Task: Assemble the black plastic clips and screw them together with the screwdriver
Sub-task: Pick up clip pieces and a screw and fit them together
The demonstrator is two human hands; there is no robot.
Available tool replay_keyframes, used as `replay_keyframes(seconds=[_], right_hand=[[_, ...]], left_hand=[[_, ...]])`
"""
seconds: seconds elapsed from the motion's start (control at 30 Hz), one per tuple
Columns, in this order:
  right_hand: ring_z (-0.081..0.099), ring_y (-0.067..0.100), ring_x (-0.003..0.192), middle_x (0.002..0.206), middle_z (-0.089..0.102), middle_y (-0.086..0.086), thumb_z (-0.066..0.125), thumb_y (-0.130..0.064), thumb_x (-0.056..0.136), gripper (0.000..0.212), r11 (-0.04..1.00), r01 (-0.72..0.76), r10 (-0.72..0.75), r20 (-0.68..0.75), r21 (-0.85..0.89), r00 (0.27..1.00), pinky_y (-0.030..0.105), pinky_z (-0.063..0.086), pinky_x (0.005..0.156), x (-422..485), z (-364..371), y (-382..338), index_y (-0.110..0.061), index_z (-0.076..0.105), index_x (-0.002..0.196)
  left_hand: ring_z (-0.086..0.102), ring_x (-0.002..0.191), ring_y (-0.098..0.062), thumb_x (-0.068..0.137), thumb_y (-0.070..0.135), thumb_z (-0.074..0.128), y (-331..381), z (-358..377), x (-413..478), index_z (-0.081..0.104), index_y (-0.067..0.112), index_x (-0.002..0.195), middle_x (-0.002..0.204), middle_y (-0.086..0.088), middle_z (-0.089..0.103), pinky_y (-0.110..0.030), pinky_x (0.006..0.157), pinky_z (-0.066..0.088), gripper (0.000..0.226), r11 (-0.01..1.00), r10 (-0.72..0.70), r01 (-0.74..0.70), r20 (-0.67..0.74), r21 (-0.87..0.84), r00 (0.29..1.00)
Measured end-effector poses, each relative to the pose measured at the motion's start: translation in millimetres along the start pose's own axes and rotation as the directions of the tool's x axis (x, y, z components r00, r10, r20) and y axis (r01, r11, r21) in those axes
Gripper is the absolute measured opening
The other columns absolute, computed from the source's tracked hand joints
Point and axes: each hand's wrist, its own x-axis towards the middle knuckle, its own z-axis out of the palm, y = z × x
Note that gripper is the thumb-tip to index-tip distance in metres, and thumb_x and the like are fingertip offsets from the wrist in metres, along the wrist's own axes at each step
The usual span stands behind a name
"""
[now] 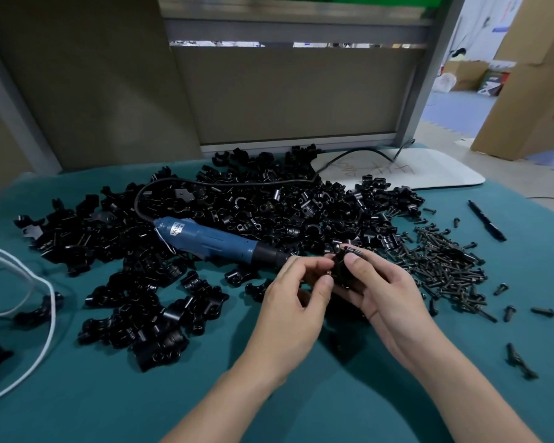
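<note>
Right hand (384, 292) clamps around a black plastic clip (344, 273), thumb on top and fingers curled under, held just above the table (109, 394) in front of the screws (442, 260). Left hand (296, 295) is closed in a pinch, thumb and forefinger on a small brass-coloured part (329, 274) at the clip's near side. Screw or nut, I can't tell. Whether the clip is one half or two mated halves is hidden by the fingers.

Step in hand, as I judge it: seating the fastener before driving.

To do it well I'd:
- keep the right-hand grip firm so the halves don't slide
- line the part straight with its hole
- start it by fingers so it doesn't cross-thread
- turn the clip so the hole faces up

The electric screwdriver (211, 239) lies on the clip pile (237, 203), tip pointing at my hands and just beside the left fingers, so it's a short reach. One hand must let go to take it, better the left, with the right holding the clip. Watch the cord over the pile; it could drag loose clips.
</note>
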Motion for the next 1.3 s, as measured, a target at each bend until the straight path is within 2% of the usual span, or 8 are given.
replay_keyframes(seconds=[0.13,0.3,0.47,0.57,0.7,0.87,1.1,1.3], right_hand=[[0.071,0.029,0.114,0.117,0.075,0.017,0.072,-0.029,0.086,0.033,0.999,-0.001,0.001,0.013,-0.036,1.0,0.034,0.06,0.087,-0.1,-0.4,1.5,-0.01,0.076,0.113],[0.071,0.029,0.115,0.118,0.075,0.016,0.073,-0.03,0.085,0.033,1.0,0.004,-0.005,-0.001,-0.028,1.0,0.035,0.06,0.088,0.4,-2.0,1.0,-0.011,0.077,0.113],[0.071,0.029,0.114,0.117,0.075,0.016,0.082,-0.036,0.082,0.037,0.999,0.002,-0.001,0.009,-0.044,1.0,0.034,0.06,0.088,0.2,-1.5,1.2,-0.015,0.078,0.111],[0.071,0.03,0.114,0.116,0.075,0.017,0.077,-0.032,0.084,0.035,0.999,-0.002,0.002,0.007,-0.035,1.0,0.036,0.06,0.089,-0.1,-2.9,1.8,-0.012,0.077,0.113],[0.072,0.028,0.113,0.116,0.076,0.016,0.075,-0.033,0.081,0.036,1.0,-0.003,0.003,-0.003,-0.028,1.0,0.033,0.06,0.087,0.5,-2.6,1.3,-0.013,0.078,0.11],[0.072,0.028,0.112,0.115,0.076,0.017,0.075,-0.032,0.08,0.035,0.999,-0.003,0.003,-0.005,-0.038,1.0,0.034,0.061,0.086,0.4,-3.3,1.9,-0.014,0.078,0.11],[0.072,0.029,0.112,0.115,0.076,0.017,0.073,-0.028,0.084,0.032,1.0,0.0,0.0,-0.009,-0.02,1.0,0.033,0.06,0.086,0.6,-4.1,1.0,-0.012,0.077,0.111],[0.072,0.027,0.112,0.115,0.076,0.017,0.077,-0.03,0.085,0.03,0.999,-0.01,0.011,0.003,-0.038,1.0,0.033,0.061,0.085,-0.1,-1.4,-0.3,-0.019,0.078,0.113]], left_hand=[[0.066,0.099,-0.008,0.097,0.047,0.061,-0.8,-0.5,0.8,0.065,0.036,0.103,0.103,0.014,0.07,-0.024,0.082,0.053,0.013,0.998,-0.066,0.066,-0.03,0.007,0.997],[0.064,0.106,-0.006,0.1,0.024,0.063,-2.4,0.1,1.1,0.065,0.034,0.106,0.111,0.018,0.068,-0.024,0.09,0.052,0.012,0.999,-0.049,0.05,0.01,-0.016,0.999],[0.066,0.1,-0.009,0.097,0.044,0.063,-1.3,-0.4,1.0,0.064,0.036,0.105,0.104,0.015,0.07,-0.025,0.083,0.053,0.011,0.997,-0.059,0.058,-0.038,-0.041,0.998],[0.066,0.099,-0.007,0.099,0.036,0.063,-3.8,-1.3,1.5,0.066,0.034,0.099,0.101,0.015,0.07,-0.024,0.085,0.052,0.003,0.998,-0.058,0.058,-0.028,-0.002,0.998],[0.064,0.106,-0.007,0.098,0.023,0.063,-2.4,0.7,0.3,0.064,0.035,0.107,0.111,0.016,0.068,-0.022,0.089,0.052,0.015,1.0,-0.012,0.012,-0.006,-0.019,1.0],[0.067,0.097,-0.008,0.098,0.045,0.061,-3.4,-1.0,1.5,0.067,0.032,0.101,0.1,0.014,0.071,-0.026,0.083,0.053,0.014,0.998,-0.058,0.058,-0.05,-0.019,0.997],[0.066,0.102,-0.008,0.098,0.024,0.061,-4.2,0.1,0.6,0.064,0.036,0.106,0.109,0.016,0.069,-0.025,0.088,0.054,0.015,1.0,-0.026,0.026,0.006,-0.004,1.0],[0.062,0.075,-0.007,0.1,0.047,0.056,-5.7,-0.9,0.6,0.065,0.032,0.1,0.09,0.01,0.07,-0.033,0.069,0.053,0.018,0.997,-0.057,0.057,-0.006,0.051,0.998]])
